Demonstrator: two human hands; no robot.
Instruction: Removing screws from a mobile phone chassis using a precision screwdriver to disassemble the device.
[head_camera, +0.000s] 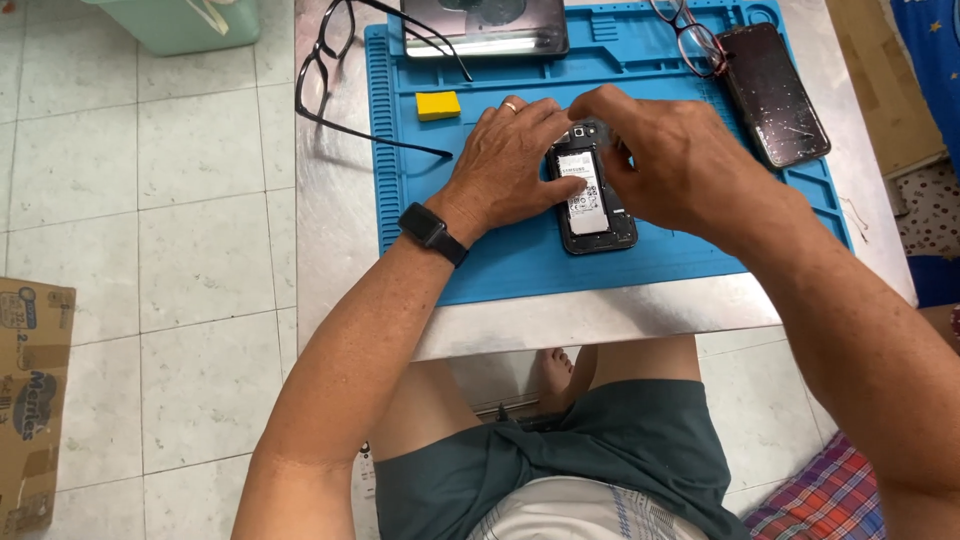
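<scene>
I am watching my left hand (512, 160) lying flat and spread against the left edge of an opened phone (590, 190), steadying it, a ring on one finger and a black wristband (432, 233) on the wrist. My right hand (672, 160) is curling over the phone's upper right side, fingers bent and pinching at its top edge; I cannot tell whether anything small is sitting between those fingertips. The phone is lying back-up, cover off, its white-labelled battery (583, 192) showing, near the middle of a blue work mat (500, 260) on a pale table (600, 315). A yellow block (438, 105) is sitting on the mat just left of my left hand. Black-framed glasses (330, 80) are hanging over the mat's left edge. A second dark phone (775, 95) is resting at the mat's right, with another pair of glasses (695, 40) touching its top. A dark device (485, 28) is lying at the mat's far edge.
</scene>
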